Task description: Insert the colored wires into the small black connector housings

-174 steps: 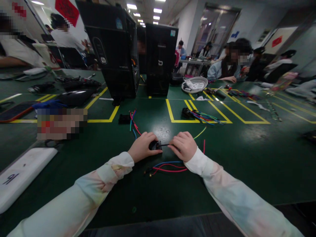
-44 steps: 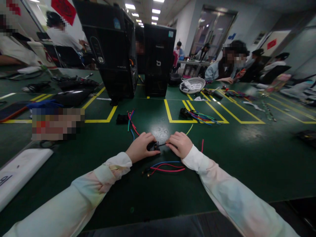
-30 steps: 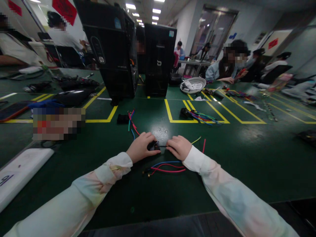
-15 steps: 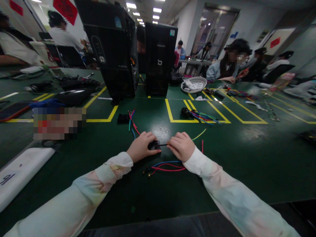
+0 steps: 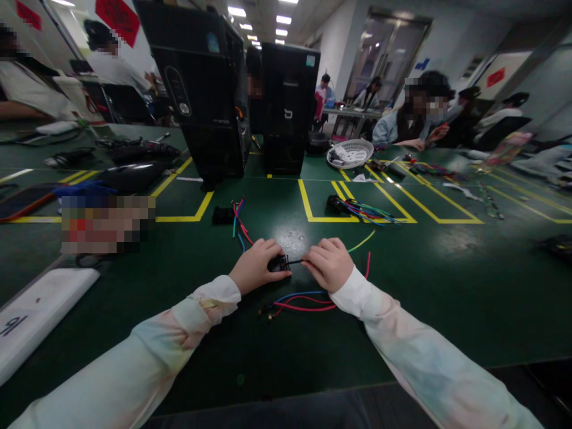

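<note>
Gripping a boxy black plastic block (image 5: pixel 279 263) mid-frame, our left hand (image 5: pixel 255 265) is staying put; our right hand (image 5: pixel 329 264) is pinching a thin black strand (image 5: pixel 295 262), a yellow-green wire (image 5: pixel 363 242) tilting higher: we're seemingly adjusting.

dark pen marks (image 5: pixel 13 325) on a long white box (image 5: pixel 51 310), like 91 or upside-down 16, a pale logo (image 5: pixel 288 113) on a black computer (image 5: pixel 283 140), tiny words (image 5: pixel 290 84) above it too fuzzy to read

Dimly lit by ceiling lights (image 5: pixel 283 20) toward the back; glossy with pale glare on the green table (image 5: pixel 482 286); soft in the background, stretched near both sides, pixelated in patches.
</note>
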Demonstrator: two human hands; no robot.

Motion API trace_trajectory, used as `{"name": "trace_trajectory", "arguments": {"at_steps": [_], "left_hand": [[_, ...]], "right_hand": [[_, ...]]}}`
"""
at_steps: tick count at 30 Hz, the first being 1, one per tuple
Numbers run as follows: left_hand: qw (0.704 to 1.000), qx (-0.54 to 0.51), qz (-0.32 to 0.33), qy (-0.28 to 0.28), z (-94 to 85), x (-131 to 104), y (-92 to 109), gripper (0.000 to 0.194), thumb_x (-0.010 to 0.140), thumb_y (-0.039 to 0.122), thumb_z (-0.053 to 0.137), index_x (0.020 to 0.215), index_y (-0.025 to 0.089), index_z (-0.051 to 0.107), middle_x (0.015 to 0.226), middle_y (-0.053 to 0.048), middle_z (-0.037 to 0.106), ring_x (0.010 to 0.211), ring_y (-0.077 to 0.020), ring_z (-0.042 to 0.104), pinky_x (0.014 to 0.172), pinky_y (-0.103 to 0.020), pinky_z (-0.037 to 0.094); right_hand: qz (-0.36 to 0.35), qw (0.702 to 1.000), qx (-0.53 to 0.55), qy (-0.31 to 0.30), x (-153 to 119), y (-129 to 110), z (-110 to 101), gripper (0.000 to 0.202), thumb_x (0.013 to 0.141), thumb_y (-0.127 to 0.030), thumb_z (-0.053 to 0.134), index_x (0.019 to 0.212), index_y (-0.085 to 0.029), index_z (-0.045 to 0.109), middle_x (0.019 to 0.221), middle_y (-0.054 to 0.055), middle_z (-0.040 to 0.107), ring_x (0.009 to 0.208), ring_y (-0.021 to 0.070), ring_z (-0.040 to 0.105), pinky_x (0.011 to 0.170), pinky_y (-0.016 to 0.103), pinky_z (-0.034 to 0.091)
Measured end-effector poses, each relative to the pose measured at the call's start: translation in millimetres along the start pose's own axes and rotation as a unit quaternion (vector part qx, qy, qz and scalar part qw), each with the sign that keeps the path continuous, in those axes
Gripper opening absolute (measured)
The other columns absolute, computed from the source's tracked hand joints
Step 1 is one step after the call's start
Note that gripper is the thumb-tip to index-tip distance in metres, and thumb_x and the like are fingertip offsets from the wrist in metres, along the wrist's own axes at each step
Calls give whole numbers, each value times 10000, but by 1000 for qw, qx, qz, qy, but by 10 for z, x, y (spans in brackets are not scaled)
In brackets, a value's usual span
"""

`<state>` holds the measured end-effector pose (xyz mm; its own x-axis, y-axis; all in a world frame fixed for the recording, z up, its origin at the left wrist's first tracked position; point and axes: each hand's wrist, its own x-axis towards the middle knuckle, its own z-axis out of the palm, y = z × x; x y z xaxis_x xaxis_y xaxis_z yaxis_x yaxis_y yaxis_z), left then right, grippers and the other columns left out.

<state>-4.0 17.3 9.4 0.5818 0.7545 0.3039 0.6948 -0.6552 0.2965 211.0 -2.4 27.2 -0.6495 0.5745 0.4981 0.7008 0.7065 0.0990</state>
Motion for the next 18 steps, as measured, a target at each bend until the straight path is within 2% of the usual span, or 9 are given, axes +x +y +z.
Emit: {"name": "trace_trajectory", "arguments": {"at_steps": [8,10,15,18], "left_hand": [[1000,-6,0,-1,3,1,0,359,715,518,590,869,198,536,887,-30,527,826,-203,455,712,-317,410],[1000,-9,-1,-1,2,3,1,361,710,516,596,868,197,538,887,-29,528,829,-203,455,713,-317,409],[1000,-19,-3,0,-7,5,8,366,701,518,600,868,197,539,888,-28,531,831,-204,452,712,-318,408],[1000,-20,-3,-3,-13,3,9,364,703,517,599,869,199,538,889,-28,531,832,-205,452,712,-319,408]], "right_hand": [[8,994,40,-97,-22,43,48,200,897,-260,386,821,-181,553,743,22,600,677,126,493,560,251,255],[8,995,37,-92,-29,33,31,208,901,-270,379,830,-185,555,747,17,602,674,119,510,550,244,257],[-7,999,2,-33,-24,-20,-30,262,919,-283,348,849,-178,578,728,28,595,655,117,517,578,248,278],[5,999,2,-52,-24,-24,-30,253,920,-279,351,845,-183,573,741,24,598,650,110,524,558,244,272]]}}
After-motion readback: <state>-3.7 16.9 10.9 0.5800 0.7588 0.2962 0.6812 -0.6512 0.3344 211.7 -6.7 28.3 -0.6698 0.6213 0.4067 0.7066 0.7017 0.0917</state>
